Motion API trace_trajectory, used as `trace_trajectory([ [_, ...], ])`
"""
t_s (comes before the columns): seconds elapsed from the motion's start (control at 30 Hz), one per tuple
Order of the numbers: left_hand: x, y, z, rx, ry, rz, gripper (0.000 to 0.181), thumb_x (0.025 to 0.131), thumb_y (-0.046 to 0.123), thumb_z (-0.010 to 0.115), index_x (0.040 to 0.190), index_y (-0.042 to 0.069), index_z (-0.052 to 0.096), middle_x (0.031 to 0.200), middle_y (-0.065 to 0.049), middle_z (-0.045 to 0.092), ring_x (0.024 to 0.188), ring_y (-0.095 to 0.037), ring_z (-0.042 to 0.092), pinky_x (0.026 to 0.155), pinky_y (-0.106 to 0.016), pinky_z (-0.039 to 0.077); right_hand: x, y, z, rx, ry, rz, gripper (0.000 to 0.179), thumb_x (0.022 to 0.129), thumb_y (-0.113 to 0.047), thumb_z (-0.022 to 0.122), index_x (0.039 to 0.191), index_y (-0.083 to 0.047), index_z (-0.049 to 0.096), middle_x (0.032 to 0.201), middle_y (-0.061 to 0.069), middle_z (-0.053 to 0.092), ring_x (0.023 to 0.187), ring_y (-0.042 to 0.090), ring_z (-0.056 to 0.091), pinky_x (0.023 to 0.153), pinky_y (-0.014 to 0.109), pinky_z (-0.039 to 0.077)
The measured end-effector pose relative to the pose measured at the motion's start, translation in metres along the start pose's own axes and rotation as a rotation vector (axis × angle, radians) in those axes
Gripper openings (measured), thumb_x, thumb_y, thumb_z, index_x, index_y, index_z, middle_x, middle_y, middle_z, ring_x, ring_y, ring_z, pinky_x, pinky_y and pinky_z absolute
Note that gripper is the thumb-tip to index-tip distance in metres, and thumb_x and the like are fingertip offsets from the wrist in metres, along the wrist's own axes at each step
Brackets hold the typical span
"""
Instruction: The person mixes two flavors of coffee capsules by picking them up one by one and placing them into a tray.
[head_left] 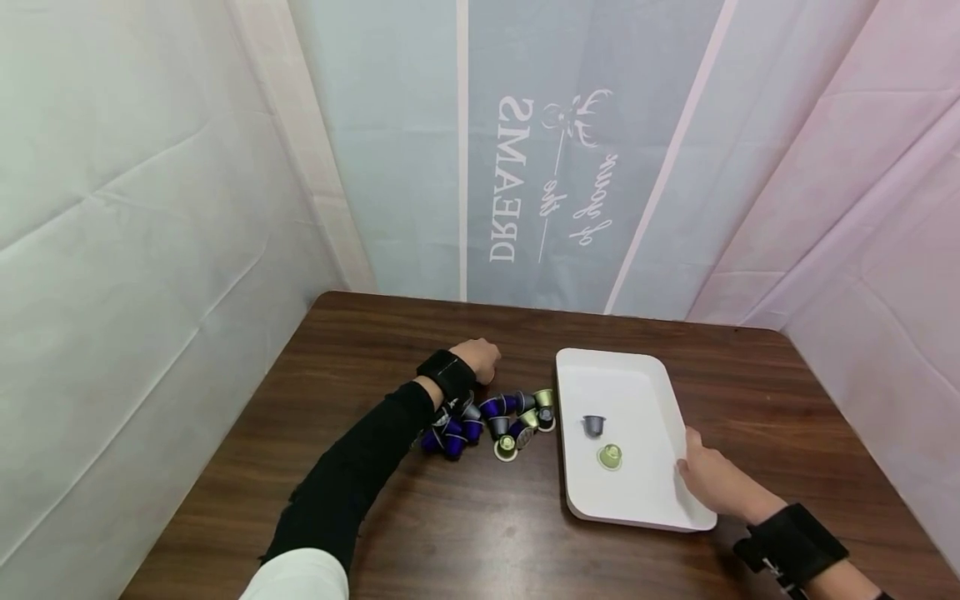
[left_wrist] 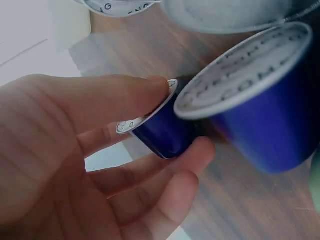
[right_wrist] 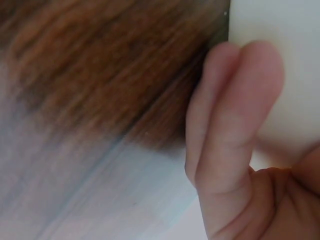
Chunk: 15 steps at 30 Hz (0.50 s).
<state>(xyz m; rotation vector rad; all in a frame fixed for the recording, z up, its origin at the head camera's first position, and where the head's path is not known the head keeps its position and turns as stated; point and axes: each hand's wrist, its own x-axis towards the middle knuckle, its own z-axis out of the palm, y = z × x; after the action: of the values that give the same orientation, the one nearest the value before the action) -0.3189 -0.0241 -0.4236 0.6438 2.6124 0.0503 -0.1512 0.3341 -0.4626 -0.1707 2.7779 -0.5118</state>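
Observation:
At the far side of a capsule pile, my left hand point(head_left: 480, 360) pinches a blue coffee capsule point(left_wrist: 167, 132) between its thumb and fingers. In the head view that capsule is hidden by the hand. Another blue capsule point(left_wrist: 270, 125) lies close by in the left wrist view, its printed lid turned up. With my right hand point(head_left: 716, 479) I grip the right side wall of a white rectangular tray point(head_left: 630, 379), fingers outside and thumb over the rim. Inside the tray sit a grey capsule point(head_left: 594, 426) and a green capsule point(head_left: 611, 456), apart from each other.
Several blue, grey and green capsules point(head_left: 499, 427) are bunched just left of the tray, partly under my left wrist. The brown wooden table point(head_left: 480, 533) ends at a printed curtain point(head_left: 555, 275) behind, with pale curtains on both sides.

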Motion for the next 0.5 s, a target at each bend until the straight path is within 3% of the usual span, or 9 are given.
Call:
trace_trajectory([
  [0.27, -0.004, 0.016, -0.01, -0.009, 0.134, 0.135, 0.019, 0.097, 0.009, 0.048, 0.11, 0.011, 0.061, 0.1, -0.004, 0.059, 0.078, -0.016, 0.051, 0.068, -0.026, 0.041, -0.001, 0.0, 0.0, -0.005, -0.003, 0.015, 0.054, 0.097, -0.006, 0.043, 0.128, 0.024, 0.01, 0.105, 0.043, 0.052, 0.095, 0.037, 0.062, 0.077, 0.05, 0.049],
  [0.5, -0.022, 0.061, -0.013, 0.073, 0.229, 0.333, 0.021, 0.093, 0.008, 0.053, 0.112, 0.014, 0.059, 0.103, -0.001, 0.06, 0.086, -0.013, 0.055, 0.069, -0.025, 0.044, 0.0, -0.001, 0.0, 0.004, -0.019, 0.028, 0.055, 0.097, -0.007, 0.043, 0.128, 0.024, 0.009, 0.108, 0.043, 0.051, 0.097, 0.037, 0.061, 0.079, 0.05, 0.048],
])
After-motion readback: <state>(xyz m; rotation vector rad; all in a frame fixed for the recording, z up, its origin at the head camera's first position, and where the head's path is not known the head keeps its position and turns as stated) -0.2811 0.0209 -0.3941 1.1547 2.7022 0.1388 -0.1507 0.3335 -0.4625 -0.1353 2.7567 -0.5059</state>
